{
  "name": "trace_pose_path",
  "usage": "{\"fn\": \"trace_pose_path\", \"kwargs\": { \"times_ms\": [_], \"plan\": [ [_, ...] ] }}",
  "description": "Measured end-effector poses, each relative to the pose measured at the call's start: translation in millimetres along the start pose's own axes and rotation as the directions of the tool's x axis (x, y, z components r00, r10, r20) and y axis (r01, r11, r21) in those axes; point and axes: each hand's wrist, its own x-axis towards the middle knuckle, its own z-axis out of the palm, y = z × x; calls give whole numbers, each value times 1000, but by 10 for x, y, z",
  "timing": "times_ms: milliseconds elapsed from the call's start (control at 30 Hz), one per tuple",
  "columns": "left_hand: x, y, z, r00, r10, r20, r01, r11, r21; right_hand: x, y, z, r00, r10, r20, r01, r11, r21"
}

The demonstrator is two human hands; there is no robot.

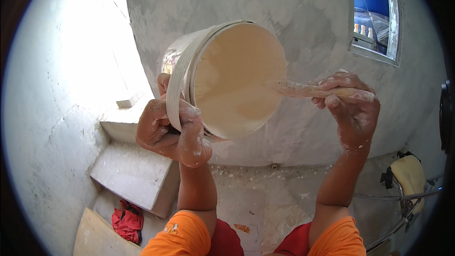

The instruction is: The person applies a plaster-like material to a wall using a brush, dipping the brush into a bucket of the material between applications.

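Note:
A white plastic bucket (239, 54) is tilted toward me, holding pale cream liquid, with a whitish band, apparently its handle, down its left side. My left hand (173, 128) is closed around that band at the bucket's lower left, its fingertips partly hidden. My right hand (348, 104), spattered with white, grips a pale wooden stick-like tool (298, 90) that points left into the bucket's mouth. I cannot make out the tool's far end clearly against the liquid.
A grey plastered wall (317, 14) stands ahead, with a small window (398, 28) at upper right. Concrete steps (128, 170), a red cloth (127, 220) and a pale board (95, 234) are at lower left. A yellow padded object on metal tubing (408, 178) stands at lower right.

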Motion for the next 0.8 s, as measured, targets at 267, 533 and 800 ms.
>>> {"fn": "trace_pose_path", "kwargs": {
  "times_ms": [267, 533, 800],
  "plan": [
    [-11, 93, 17, 994, 38, 99, -46, 995, 84, 86, 35, 310, 969, -75, 234, 115, 980, -164],
    [-20, -72, -5, 991, 33, 129, -37, 999, 33, 17, 202, 706, 961, 178, 212, -169, 984, -60],
    [-94, -276, 68, 927, -374, 9, 374, 926, -46, 11, 345, 820, 898, 438, 40, -424, 839, 340]
  ]
}}
